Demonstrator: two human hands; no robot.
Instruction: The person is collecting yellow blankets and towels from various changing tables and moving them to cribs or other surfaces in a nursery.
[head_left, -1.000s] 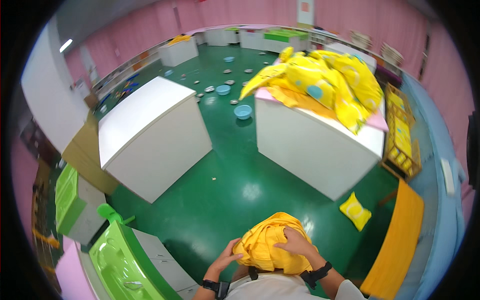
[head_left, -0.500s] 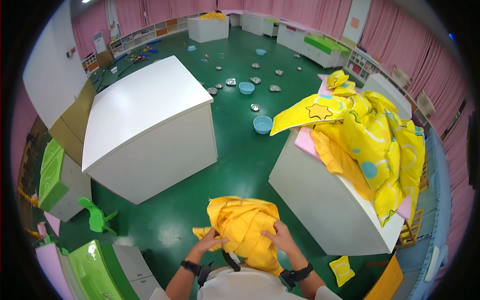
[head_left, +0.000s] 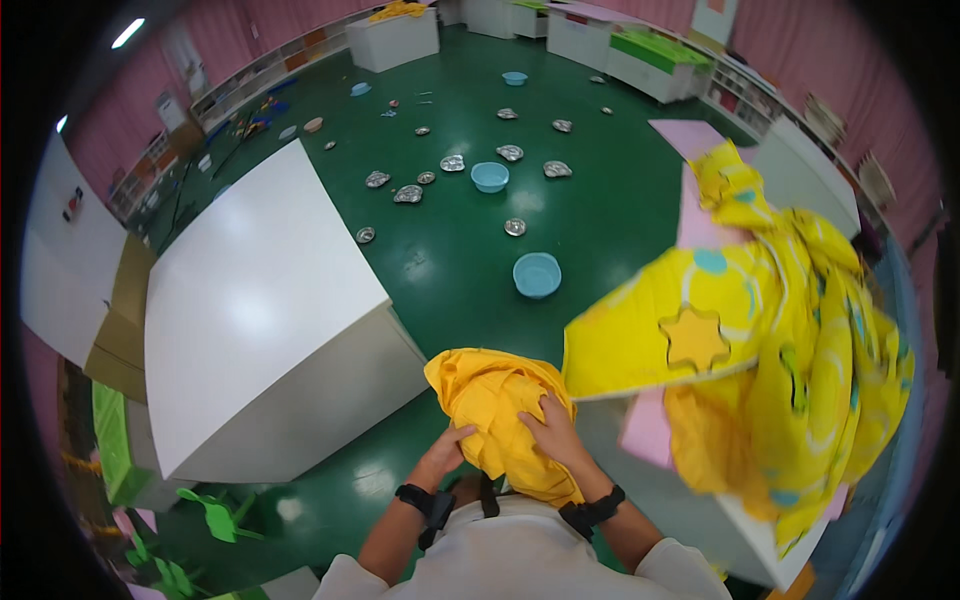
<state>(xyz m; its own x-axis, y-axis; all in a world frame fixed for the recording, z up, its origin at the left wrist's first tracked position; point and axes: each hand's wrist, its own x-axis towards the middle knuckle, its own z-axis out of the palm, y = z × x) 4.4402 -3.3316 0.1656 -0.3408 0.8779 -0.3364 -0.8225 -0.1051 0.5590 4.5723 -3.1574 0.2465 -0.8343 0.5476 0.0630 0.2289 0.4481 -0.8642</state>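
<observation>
Both hands are closed on a bunched yellow cloth held up in front of the chest, between the two white blocks of furniture. The left hand grips its lower left edge with the fingers curled into the fabric, and the right hand lies over the right side of the bundle with the fingers pressed down into the folds; each wrist wears a dark band. To the left stands a large white worktop with a bare top. To the right a second white worktop is mostly covered by a heap of yellow patterned fabric with pale blue spots and a yellow star shape on it, and pink sheets show underneath at its edges. The held cloth is just beside that heap but apart from it. On the green floor beyond the hands sit light blue bowls: one blue bowl nearest, another blue bowl further off, and a small far bowl near the back; whether anything lies inside them cannot be told. Crumpled silver foil pieces are scattered around the bowls. A green plastic chair stands at the lower left.
</observation>
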